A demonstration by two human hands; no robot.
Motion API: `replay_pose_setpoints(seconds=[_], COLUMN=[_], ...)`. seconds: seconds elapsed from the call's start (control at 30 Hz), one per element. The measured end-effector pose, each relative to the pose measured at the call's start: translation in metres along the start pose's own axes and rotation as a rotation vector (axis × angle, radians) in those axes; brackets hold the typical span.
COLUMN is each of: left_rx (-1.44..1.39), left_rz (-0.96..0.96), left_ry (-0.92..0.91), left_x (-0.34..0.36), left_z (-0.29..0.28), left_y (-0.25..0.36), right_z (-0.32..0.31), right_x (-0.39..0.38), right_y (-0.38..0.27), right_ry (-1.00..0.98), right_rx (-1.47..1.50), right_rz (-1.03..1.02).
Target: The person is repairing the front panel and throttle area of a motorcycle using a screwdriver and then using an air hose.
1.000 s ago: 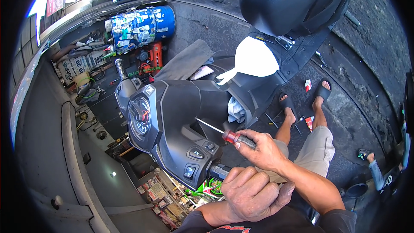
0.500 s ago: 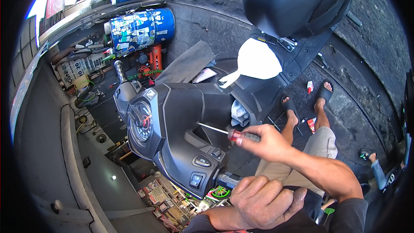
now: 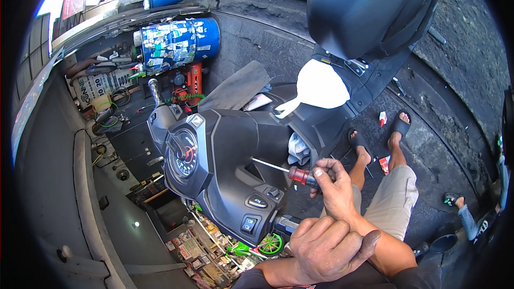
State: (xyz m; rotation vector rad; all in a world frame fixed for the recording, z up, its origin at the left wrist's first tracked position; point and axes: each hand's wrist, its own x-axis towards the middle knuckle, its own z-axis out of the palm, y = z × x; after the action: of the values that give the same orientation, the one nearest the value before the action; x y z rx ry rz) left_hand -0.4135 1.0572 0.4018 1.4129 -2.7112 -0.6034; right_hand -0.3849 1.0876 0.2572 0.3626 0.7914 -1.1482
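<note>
My right hand (image 3: 334,187) is closed around the red and dark handle of a screwdriver (image 3: 302,176). The screwdriver's shaft points left, its tip meeting the scooter's dark inner panel (image 3: 230,139) just above a pocket opening. My left hand (image 3: 332,251) is a curled fist, thumb to the right, beside the scooter's near handlebar grip (image 3: 286,225). The end of that grip disappears behind the fist, and whatever the fingers enclose is hidden. Left of the panel are the round speedometer (image 3: 182,153) and handlebar switches (image 3: 258,201).
A white bag (image 3: 321,85) and a grey cloth (image 3: 299,148) lie on the scooter, below its raised dark seat (image 3: 369,10). A sticker-covered blue drum (image 3: 182,45) stands beyond. A small red and white tube (image 3: 382,119) is near my sandalled feet. Another person's foot (image 3: 455,199) shows at right.
My right hand has shifted back along the screwdriver handle, with the fingers now more upright and the forearm lower. The tip stays at the same panel spot. My left fist looks unchanged.
</note>
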Motion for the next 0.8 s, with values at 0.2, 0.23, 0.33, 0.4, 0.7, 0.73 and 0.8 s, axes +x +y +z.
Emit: replay_pose_setpoints(seconds=[0.2, 0.23, 0.33, 0.4, 0.7, 0.73, 0.8], left_rx=[-0.136, -0.25, -0.669, -0.682, -1.392, -1.779, -1.542], left_rz=[0.052, 0.11, 0.195, 0.126, -0.826, -0.764, -1.099], left_ry=[0.024, 0.062, 0.471, 0.462, 0.363, 0.481, 0.726], left_x=[-0.005, -0.007, -0.063, -0.1, -0.208, -0.185, -0.094], left_z=[-0.004, -0.005, -0.005, -0.008, 0.112, 0.126, 0.107], left_y=[-0.004, -0.008, -0.023, -0.035, -0.141, -0.153, -0.129], right_z=[-0.01, -0.015, -0.007, -0.012, -0.006, -0.007, -0.013], right_x=[-0.005, -0.006, -0.004, -0.006, -0.02, -0.022, -0.015], right_y=[0.003, 0.007, 0.017, -0.012, 0.007, -0.005, -0.011], right_ry=[-0.103, -0.093, -0.034, -0.075, -0.017, -0.017, -0.085], right_rx=[-0.618, -0.499, 0.099, -0.187, -0.424, -0.434, -0.714], right_rz=[-0.76, -0.572, -0.207, -0.032, -0.293, -0.299, 0.011])
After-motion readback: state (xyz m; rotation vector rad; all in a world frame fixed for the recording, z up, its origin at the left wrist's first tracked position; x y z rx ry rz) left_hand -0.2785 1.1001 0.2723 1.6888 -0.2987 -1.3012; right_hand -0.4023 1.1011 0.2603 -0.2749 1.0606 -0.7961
